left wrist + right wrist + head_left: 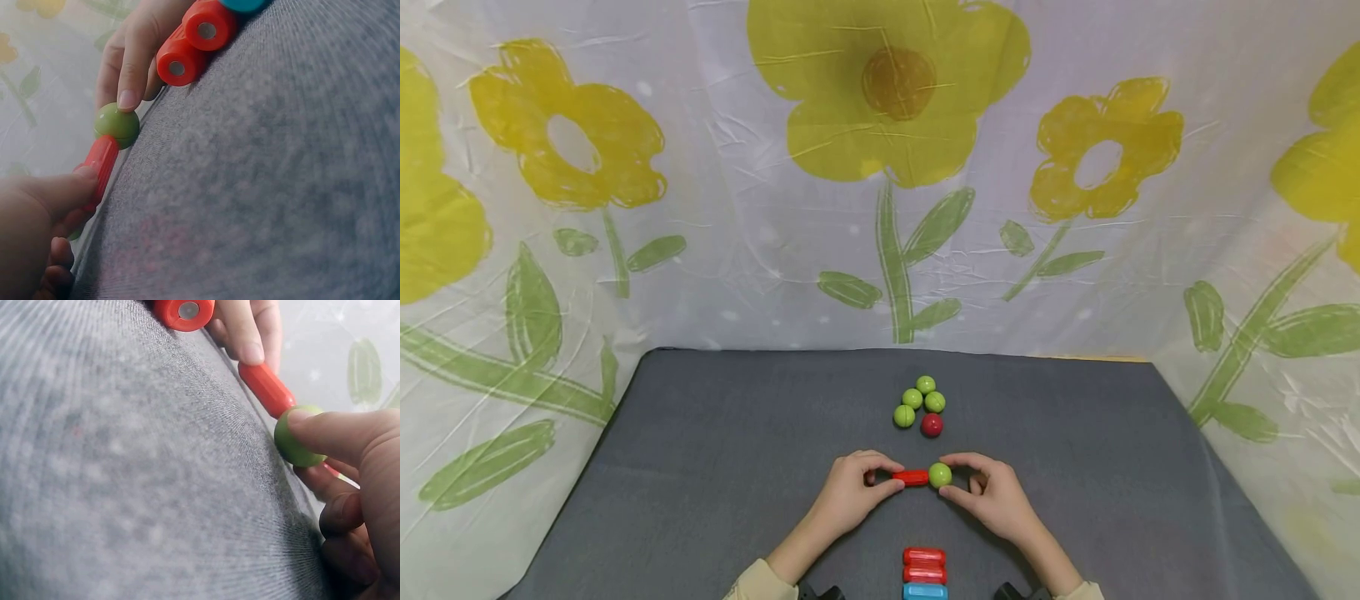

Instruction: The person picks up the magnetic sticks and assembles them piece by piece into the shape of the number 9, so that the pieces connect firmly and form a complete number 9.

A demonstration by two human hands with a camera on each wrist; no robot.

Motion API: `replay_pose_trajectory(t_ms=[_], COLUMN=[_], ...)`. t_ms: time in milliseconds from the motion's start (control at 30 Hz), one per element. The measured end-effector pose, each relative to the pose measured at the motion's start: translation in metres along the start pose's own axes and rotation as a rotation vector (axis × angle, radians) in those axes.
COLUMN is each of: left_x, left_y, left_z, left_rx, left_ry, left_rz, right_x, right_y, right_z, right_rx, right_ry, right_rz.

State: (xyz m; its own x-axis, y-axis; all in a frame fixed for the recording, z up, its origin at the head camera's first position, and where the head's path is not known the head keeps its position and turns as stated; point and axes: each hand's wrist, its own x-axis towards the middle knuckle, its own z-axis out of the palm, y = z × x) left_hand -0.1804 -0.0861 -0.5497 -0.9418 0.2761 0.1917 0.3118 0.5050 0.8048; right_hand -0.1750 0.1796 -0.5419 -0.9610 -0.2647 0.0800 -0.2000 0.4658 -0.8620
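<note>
Between finger and thumb, my left hand (848,493) pinches a red magnetic rod (912,477) by its left end. A green ball (940,475) sits against the rod's right end, touching it. My right hand (997,497) holds that ball with thumb and index finger, its other fingers curled. In the left wrist view, the rod (105,157) and ball (116,127) meet end to end. The right wrist view shows the thumb pressed on the ball (295,447), with the rod (267,387) running to the left hand's fingers.
Beyond the hands lie several green balls (912,399) and one red ball (932,425). Nearer the body, two red rods (925,574) and a blue rod (925,592) lie side by side on the dark grey cloth (737,433). A flower-printed curtain (722,250) hangs behind.
</note>
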Motion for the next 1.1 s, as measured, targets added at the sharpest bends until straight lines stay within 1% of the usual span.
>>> replay_pose_trajectory(t_ms=[200,467,700,967,1100], left_x=[-0.0002,-0.0004,-0.0008,-0.0018,-0.0017], left_y=[0.0005,0.0007,0.0005,0.0018,0.0025], left_z=[-0.0001,0.0001,0.0007,0.0005,-0.0001], left_rx=[0.000,0.003,0.000,0.010,0.010], left_ry=[0.003,0.001,0.001,0.020,0.013], left_rz=[0.001,0.008,0.011,0.030,0.027], right_x=[0.0001,0.0001,-0.0007,-0.0005,-0.0008], right_y=[0.0010,0.0035,0.0036,0.0022,0.0012], right_z=[0.0000,0.0003,0.0010,0.0011,0.0009], right_rx=[0.001,-0.019,-0.069,-0.086,-0.092], right_ry=[-0.012,-0.010,-0.010,-0.001,0.001], right_rz=[-0.035,-0.137,-0.214,-0.223,-0.226])
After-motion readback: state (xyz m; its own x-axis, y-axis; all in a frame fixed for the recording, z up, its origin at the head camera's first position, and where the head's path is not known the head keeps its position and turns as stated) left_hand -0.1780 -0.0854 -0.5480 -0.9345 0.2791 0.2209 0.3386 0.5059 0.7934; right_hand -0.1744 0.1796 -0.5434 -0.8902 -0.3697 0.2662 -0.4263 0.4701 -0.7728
